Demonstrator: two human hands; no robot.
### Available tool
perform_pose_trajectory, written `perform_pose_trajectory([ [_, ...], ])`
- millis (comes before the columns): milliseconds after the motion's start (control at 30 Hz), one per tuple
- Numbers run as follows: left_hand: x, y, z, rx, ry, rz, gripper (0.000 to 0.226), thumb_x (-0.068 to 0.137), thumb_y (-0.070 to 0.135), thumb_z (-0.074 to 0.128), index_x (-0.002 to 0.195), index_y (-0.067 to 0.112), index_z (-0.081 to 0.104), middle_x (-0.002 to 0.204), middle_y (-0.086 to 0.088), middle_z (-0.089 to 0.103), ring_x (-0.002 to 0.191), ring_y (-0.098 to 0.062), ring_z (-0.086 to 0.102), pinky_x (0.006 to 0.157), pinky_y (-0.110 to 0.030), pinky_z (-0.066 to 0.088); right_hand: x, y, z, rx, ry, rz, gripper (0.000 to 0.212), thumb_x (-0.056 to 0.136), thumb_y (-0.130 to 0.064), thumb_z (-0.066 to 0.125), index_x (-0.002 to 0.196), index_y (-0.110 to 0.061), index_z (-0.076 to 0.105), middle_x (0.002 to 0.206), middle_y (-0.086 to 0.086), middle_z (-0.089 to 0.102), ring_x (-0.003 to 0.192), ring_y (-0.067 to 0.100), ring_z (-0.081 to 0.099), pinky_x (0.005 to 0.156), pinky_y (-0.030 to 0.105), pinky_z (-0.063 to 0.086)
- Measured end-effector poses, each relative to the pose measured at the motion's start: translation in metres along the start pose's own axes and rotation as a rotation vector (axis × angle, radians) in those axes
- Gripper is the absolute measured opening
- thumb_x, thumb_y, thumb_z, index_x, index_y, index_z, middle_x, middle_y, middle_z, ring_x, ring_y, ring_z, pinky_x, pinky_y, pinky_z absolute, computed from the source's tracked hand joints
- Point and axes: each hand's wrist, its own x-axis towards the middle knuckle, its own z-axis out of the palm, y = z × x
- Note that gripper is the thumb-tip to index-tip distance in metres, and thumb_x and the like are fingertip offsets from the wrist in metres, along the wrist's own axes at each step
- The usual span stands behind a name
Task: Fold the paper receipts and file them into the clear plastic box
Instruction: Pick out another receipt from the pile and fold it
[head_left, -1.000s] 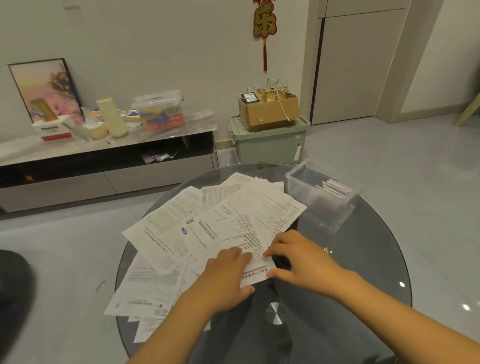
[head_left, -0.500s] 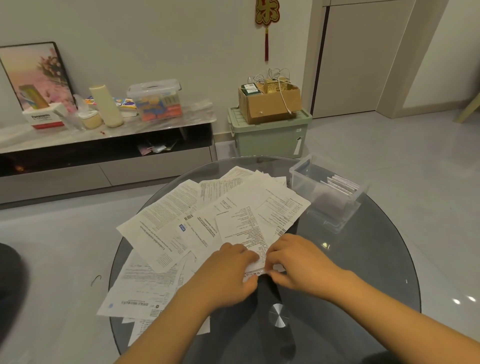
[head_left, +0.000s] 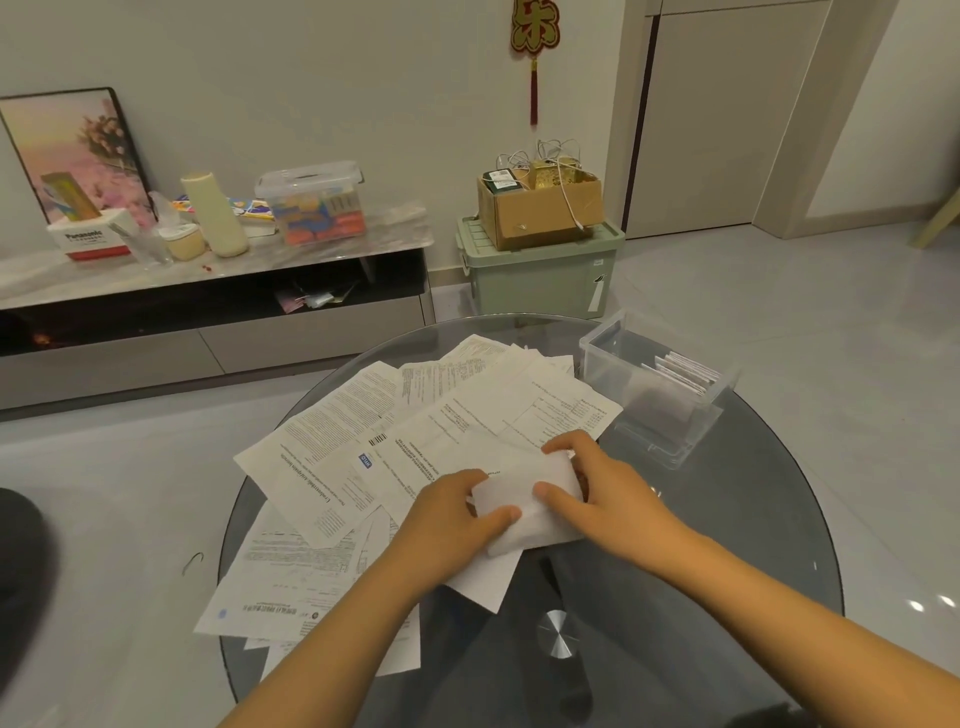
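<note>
Receipt (head_left: 524, 506), thin white paper doubled over, pinched between left hand (head_left: 447, 525) and right hand (head_left: 597, 493) above loose printed sheets (head_left: 332, 441) on round glass table (head_left: 727, 571); clear plastic box (head_left: 660, 384) near far-right edge.

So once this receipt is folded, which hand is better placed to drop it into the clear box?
Probably the right hand. It already grips the folded receipt on the side nearer the clear plastic box, which sits at the far right. The left hand would have to cross over.
</note>
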Motion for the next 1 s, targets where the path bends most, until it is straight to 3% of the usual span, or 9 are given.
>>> perform_pose_trajectory([
  [133, 0.006, 0.0, 0.006, -0.006, 0.118, -0.004, 0.034, 0.086, 0.034, 0.065, 0.113, 0.025, 0.047, 0.106, 0.009, 0.056, 0.081, -0.005, 0.054, 0.062, -0.01, 0.039, 0.002, 0.005, 0.003, -0.039, -0.047, 0.057, 0.071, 0.085, -0.026, 0.062, 0.137, -0.032, 0.015, 0.088, -0.011, 0.05, 0.068, -0.001, 0.049, 0.053, 0.01, 0.036],
  [200, 0.007, -0.001, 0.01, 0.044, 0.076, 0.011, 0.057, 0.086, 0.03, 0.066, 0.132, 0.027, 0.033, 0.12, 0.005, 0.05, 0.091, -0.007, 0.055, 0.072, -0.01, 0.043, 0.002, 0.008, 0.006, -0.089, -0.072, 0.069, 0.082, 0.083, -0.021, 0.064, 0.14, -0.033, 0.007, 0.095, -0.006, 0.048, 0.067, -0.001, 0.046, 0.052, 0.011, 0.034],
  [333, 0.006, -0.006, 0.016, 0.179, 0.022, 0.036, 0.086, 0.086, 0.026, 0.065, 0.147, 0.032, 0.005, 0.14, 0.003, 0.03, 0.119, -0.012, 0.045, 0.096, -0.024, 0.042, 0.002, 0.007, 0.01, -0.176, -0.072, 0.055, 0.077, 0.081, -0.019, 0.065, 0.136, -0.035, 0.013, 0.094, -0.004, 0.042, 0.078, 0.011, 0.046, 0.057, 0.014, 0.032],
  [433, 0.006, -0.007, 0.014, 0.295, 0.041, 0.108, 0.07, 0.088, 0.025, 0.063, 0.145, 0.031, 0.022, 0.145, 0.005, 0.017, 0.131, -0.011, 0.03, 0.103, -0.022, 0.034, 0.001, 0.005, 0.008, -0.224, -0.078, 0.071, 0.054, 0.082, -0.022, 0.065, 0.124, -0.033, 0.032, 0.095, -0.003, 0.042, 0.084, 0.016, 0.046, 0.064, 0.023, 0.034],
  [567, 0.004, -0.008, 0.014, 0.454, -0.044, 0.273, 0.041, 0.089, 0.042, 0.056, 0.128, 0.03, 0.052, 0.138, 0.011, 0.035, 0.128, -0.008, 0.028, 0.106, -0.024, 0.017, 0.004, 0.006, 0.003, -0.25, -0.131, 0.126, 0.03, 0.085, -0.023, 0.063, 0.114, -0.027, 0.061, 0.094, -0.008, 0.045, 0.086, 0.008, 0.043, 0.07, 0.017, 0.032],
  [667, 0.003, -0.008, 0.014, 0.465, -0.117, 0.251, 0.055, 0.083, 0.058, 0.056, 0.131, 0.032, 0.049, 0.135, 0.014, 0.04, 0.126, -0.008, 0.031, 0.105, -0.026, 0.016, 0.008, 0.007, -0.003, -0.155, -0.174, 0.185, 0.03, 0.083, -0.019, 0.065, 0.113, -0.023, 0.066, 0.077, -0.013, 0.048, 0.071, 0.004, 0.048, 0.058, 0.008, 0.034],
  [733, 0.002, -0.008, 0.013, 0.46, -0.124, 0.242, 0.056, 0.081, 0.056, 0.059, 0.131, 0.033, 0.047, 0.134, 0.014, 0.038, 0.123, -0.01, 0.03, 0.104, -0.025, 0.019, 0.011, 0.008, -0.007, -0.05, -0.208, 0.231, 0.03, 0.082, -0.017, 0.067, 0.112, -0.018, 0.068, 0.075, -0.011, 0.051, 0.067, 0.006, 0.052, 0.061, 0.009, 0.04],
  [867, 0.004, -0.01, 0.011, 0.417, -0.116, 0.266, 0.036, 0.089, 0.046, 0.054, 0.123, 0.034, 0.053, 0.129, 0.015, 0.045, 0.12, -0.01, 0.036, 0.102, -0.022, 0.021, 0.011, 0.004, -0.016, 0.118, -0.294, 0.298, 0.036, 0.08, -0.022, 0.072, 0.115, -0.014, 0.065, 0.085, -0.011, 0.056, 0.069, 0.011, 0.059, 0.065, 0.015, 0.049],
  [1000, 0.007, -0.012, 0.008, 0.353, -0.108, 0.235, 0.023, 0.093, 0.043, 0.048, 0.107, 0.032, 0.063, 0.112, 0.016, 0.059, 0.108, -0.008, 0.047, 0.103, -0.032, 0.03, 0.008, 0.005, -0.022, 0.002, -0.417, 0.25, 0.048, 0.074, -0.037, 0.076, 0.117, -0.021, 0.06, 0.096, -0.011, 0.054, 0.083, 0.007, 0.055, 0.069, 0.012, 0.043],
])
